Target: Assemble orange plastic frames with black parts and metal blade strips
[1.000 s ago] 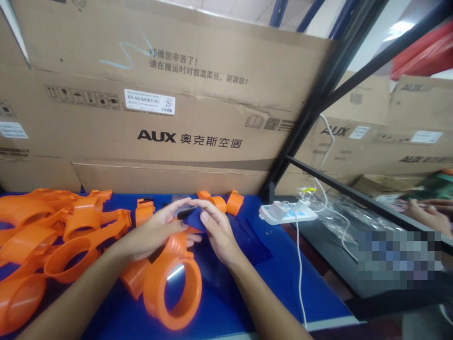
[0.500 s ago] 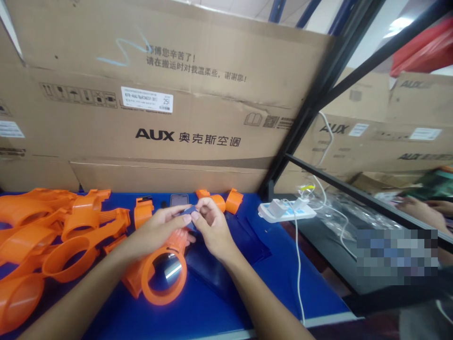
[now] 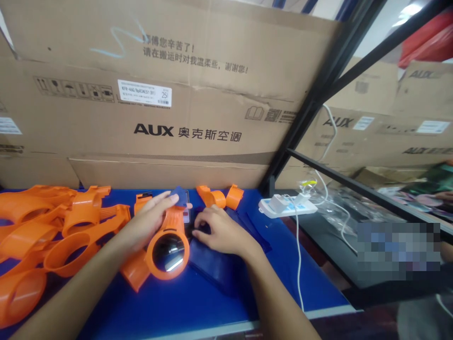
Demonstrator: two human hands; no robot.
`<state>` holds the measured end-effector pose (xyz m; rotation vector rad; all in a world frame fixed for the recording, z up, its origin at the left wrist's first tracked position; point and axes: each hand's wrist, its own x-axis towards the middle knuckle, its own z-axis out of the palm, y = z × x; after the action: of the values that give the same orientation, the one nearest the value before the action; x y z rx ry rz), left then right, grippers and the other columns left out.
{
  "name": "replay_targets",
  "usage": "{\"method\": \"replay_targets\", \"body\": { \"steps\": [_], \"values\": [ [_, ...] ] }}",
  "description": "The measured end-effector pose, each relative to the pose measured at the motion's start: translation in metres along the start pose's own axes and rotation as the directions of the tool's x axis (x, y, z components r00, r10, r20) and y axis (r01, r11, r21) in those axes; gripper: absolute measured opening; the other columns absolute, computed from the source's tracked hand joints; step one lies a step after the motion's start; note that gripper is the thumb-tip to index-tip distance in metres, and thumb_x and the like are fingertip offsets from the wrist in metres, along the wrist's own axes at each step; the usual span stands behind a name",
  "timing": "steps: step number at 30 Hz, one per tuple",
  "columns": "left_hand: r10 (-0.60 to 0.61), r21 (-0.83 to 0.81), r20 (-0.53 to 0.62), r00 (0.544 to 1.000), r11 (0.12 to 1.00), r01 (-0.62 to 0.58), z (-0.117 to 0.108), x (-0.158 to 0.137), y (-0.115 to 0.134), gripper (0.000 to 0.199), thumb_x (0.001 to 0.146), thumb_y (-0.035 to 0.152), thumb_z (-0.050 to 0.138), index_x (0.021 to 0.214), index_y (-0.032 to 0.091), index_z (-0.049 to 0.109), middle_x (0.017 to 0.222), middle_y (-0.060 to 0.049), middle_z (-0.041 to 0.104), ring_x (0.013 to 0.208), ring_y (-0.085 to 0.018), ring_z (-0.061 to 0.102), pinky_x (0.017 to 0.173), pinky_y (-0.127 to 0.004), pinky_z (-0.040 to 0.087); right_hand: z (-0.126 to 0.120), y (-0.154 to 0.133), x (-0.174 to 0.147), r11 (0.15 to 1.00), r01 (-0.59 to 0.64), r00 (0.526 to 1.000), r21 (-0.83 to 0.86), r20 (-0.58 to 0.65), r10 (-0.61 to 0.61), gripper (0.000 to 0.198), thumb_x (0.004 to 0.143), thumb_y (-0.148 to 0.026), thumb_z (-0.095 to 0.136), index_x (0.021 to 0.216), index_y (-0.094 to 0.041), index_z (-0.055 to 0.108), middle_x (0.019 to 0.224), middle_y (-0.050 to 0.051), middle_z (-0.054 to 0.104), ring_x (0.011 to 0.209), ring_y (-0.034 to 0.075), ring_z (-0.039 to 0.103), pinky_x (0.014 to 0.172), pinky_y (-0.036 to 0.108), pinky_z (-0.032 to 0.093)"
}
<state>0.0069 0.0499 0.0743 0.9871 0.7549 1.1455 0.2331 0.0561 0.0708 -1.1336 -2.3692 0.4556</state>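
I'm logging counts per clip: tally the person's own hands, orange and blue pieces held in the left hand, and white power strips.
Left hand and right hand: 2
Orange piece, held: 1
Blue piece, held: 1
White power strip: 1
Total: 5

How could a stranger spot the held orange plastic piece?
Below the brown cardboard panel is a blue tabletop; near its middle, the left hand holds the orange plastic piece. Its round ring faces the camera. Unlike the loose orange plastic pieces around it, this one is gripped, with a small dark blue flap at its upper end.
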Motion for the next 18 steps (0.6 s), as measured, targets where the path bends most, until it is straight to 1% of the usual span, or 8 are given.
{"method": "replay_targets", "body": {
  "steps": [3,5,7,11,13,14,16,18],
  "values": [
    [-0.01,0.073,0.003,1.0,0.997,0.01,0.002,0.0,0.006,0.052,0.086,0.042,0.076,0.13,0.017,0.064,0.118,-0.016,0.074,0.107,-0.031,0.071,0.091,-0.043,0.056,0.002,0.002,-0.003,0.997,0.036,0.989,-0.066,0.148,-0.026,0.01,0.079,-0.023,0.078,0.08,-0.02,0.068,0.084,0.003,0.068,0.083,0.019,0.06,0.077,0.031,0.045],
    [0.023,0.114,0.027,0.999,0.993,-0.026,0.002,0.0,0.008,0.049,0.085,0.04,0.077,0.128,0.018,0.065,0.122,-0.015,0.072,0.111,-0.031,0.069,0.091,-0.041,0.056,0.004,0.002,-0.004,0.997,0.044,0.985,-0.057,0.17,-0.034,0.009,0.079,-0.017,0.074,0.075,-0.019,0.067,0.079,0.002,0.068,0.076,0.017,0.059,0.071,0.027,0.043],
    [0.031,0.138,0.045,0.999,0.99,-0.037,0.001,0.0,0.008,0.045,0.086,0.039,0.075,0.126,0.019,0.066,0.124,-0.014,0.07,0.112,-0.032,0.068,0.087,-0.039,0.056,0.003,0.002,-0.004,0.999,0.024,0.991,-0.028,0.135,-0.02,0.01,0.081,-0.014,0.069,0.074,-0.019,0.066,0.075,0.001,0.068,0.072,0.016,0.06,0.066,0.026,0.042],
    [-0.001,0.139,0.054,0.999,0.99,-0.006,-0.004,0.002,0.005,0.042,0.086,0.039,0.075,0.123,0.02,0.067,0.124,-0.013,0.069,0.111,-0.031,0.067,0.079,-0.035,0.057,-0.004,0.005,-0.004,0.995,-0.076,0.997,0.072,-0.006,0.077,0.008,0.089,-0.02,0.064,0.083,-0.02,0.068,0.07,0.0,0.069,0.061,0.014,0.06,0.056,0.024,0.041],
    [-0.009,0.147,0.041,0.999,0.989,0.003,-0.006,0.003,0.004,0.043,0.085,0.037,0.076,0.125,0.022,0.066,0.123,-0.012,0.068,0.113,-0.03,0.065,0.079,-0.034,0.057,-0.005,0.007,-0.001,0.984,-0.103,0.982,0.149,-0.145,0.124,0.011,0.093,-0.028,0.062,0.087,-0.021,0.068,0.071,0.0,0.068,0.06,0.014,0.06,0.055,0.025,0.043],
    [-0.012,0.156,0.046,0.999,0.988,0.005,-0.007,0.003,0.004,0.044,0.085,0.037,0.076,0.126,0.023,0.066,0.123,-0.011,0.067,0.114,-0.03,0.064,0.079,-0.034,0.057,-0.004,0.008,0.0,0.975,-0.103,0.961,0.198,-0.235,0.149,0.014,0.094,-0.031,0.061,0.088,-0.021,0.067,0.071,0.0,0.068,0.06,0.014,0.061,0.056,0.025,0.046],
    [-0.022,0.192,0.074,0.997,0.981,0.008,-0.007,0.002,0.003,0.044,0.085,0.036,0.076,0.127,0.025,0.066,0.124,-0.01,0.066,0.119,-0.031,0.061,0.082,-0.034,0.057,0.0,0.007,0.004,0.947,-0.075,0.893,0.313,-0.401,0.203,0.018,0.094,-0.038,0.062,0.09,-0.02,0.067,0.072,0.0,0.068,0.062,0.015,0.063,0.058,0.026,0.049],
    [-0.033,0.234,0.091,0.995,0.972,0.011,-0.007,0.002,0.001,0.043,0.085,0.036,0.076,0.125,0.027,0.067,0.126,-0.009,0.064,0.123,-0.031,0.059,0.086,-0.035,0.057,0.007,0.003,0.007,0.907,-0.022,0.845,0.42,-0.477,0.241,0.021,0.093,-0.041,0.066,0.094,-0.02,0.068,0.073,0.001,0.069,0.064,0.016,0.065,0.06,0.027,0.052]
  ]
}}
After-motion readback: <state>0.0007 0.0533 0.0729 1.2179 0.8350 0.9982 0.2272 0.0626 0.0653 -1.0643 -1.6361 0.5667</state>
